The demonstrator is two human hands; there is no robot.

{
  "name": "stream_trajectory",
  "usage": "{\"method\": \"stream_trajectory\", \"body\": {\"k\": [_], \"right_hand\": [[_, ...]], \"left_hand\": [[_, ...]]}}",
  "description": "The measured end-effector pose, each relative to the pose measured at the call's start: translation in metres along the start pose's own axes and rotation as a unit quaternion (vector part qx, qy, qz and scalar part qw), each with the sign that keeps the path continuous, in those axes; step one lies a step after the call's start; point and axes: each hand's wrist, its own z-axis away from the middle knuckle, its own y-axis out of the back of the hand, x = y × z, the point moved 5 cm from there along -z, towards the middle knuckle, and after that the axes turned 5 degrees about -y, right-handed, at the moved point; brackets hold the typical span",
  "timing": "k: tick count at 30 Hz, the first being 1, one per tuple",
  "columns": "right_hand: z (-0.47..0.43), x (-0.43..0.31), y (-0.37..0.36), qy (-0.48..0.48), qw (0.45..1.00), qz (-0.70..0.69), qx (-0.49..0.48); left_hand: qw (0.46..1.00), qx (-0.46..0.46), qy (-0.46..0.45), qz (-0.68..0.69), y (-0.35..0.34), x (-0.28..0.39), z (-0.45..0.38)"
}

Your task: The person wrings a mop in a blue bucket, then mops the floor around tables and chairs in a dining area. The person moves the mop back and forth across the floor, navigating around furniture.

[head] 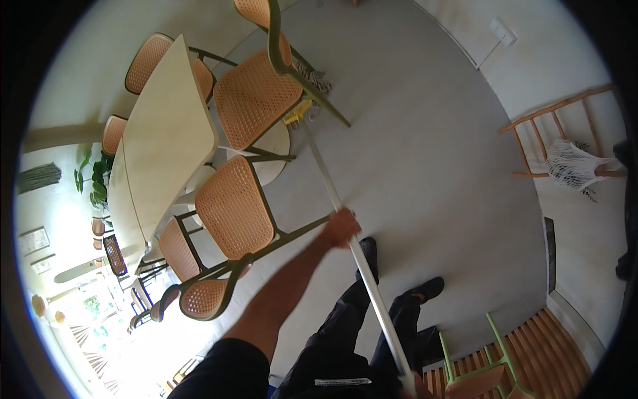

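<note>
My left hand is closed around the middle of the light metal handle of a mop. My right hand, partly cut off at the bottom edge, is at the handle's near end; its fingers are mostly hidden. The handle runs away from me to a yellow mop clamp beside a chair with a woven seat. Grey mop strands lie on the grey floor, partly behind that chair's frame.
Chairs with woven seats surround a long cream table with a round pedestal base. A wooden ladder rack with a white net bag leans at the right wall. A green-framed chair stands by wooden slats at lower right.
</note>
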Motion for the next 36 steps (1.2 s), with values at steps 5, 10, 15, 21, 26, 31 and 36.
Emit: {"method": "stream_trajectory", "body": {"k": [5, 10, 15, 21, 26, 31, 36], "right_hand": [[0.117, 0.033, 0.101, -0.254, 0.964, -0.068, 0.036], [0.120, 0.024, 0.145, -0.314, 0.944, -0.005, -0.098], [0.023, -0.041, 0.092, -0.262, 0.964, -0.027, -0.039], [-0.150, -0.137, -0.086, 0.338, 0.941, 0.013, 0.030], [-0.349, -0.273, -0.157, 0.271, 0.952, -0.139, 0.017], [-0.456, -0.368, -0.174, 0.211, 0.953, -0.199, -0.087], [-0.381, -0.260, -0.185, 0.238, 0.969, -0.062, 0.038]], "left_hand": [[0.995, -0.058, -0.033, 0.068, -0.023, 0.166, -0.036], [0.981, -0.150, -0.070, 0.105, -0.020, 0.191, -0.073], [0.995, -0.094, -0.032, 0.024, -0.015, 0.043, -0.058], [0.975, -0.026, 0.167, -0.141, 0.062, -0.187, -0.009], [0.967, 0.040, 0.220, -0.122, 0.095, -0.243, 0.013], [0.955, -0.028, 0.288, -0.063, 0.077, -0.240, 0.003], [0.914, -0.172, 0.321, -0.177, 0.063, -0.226, 0.017]]}}
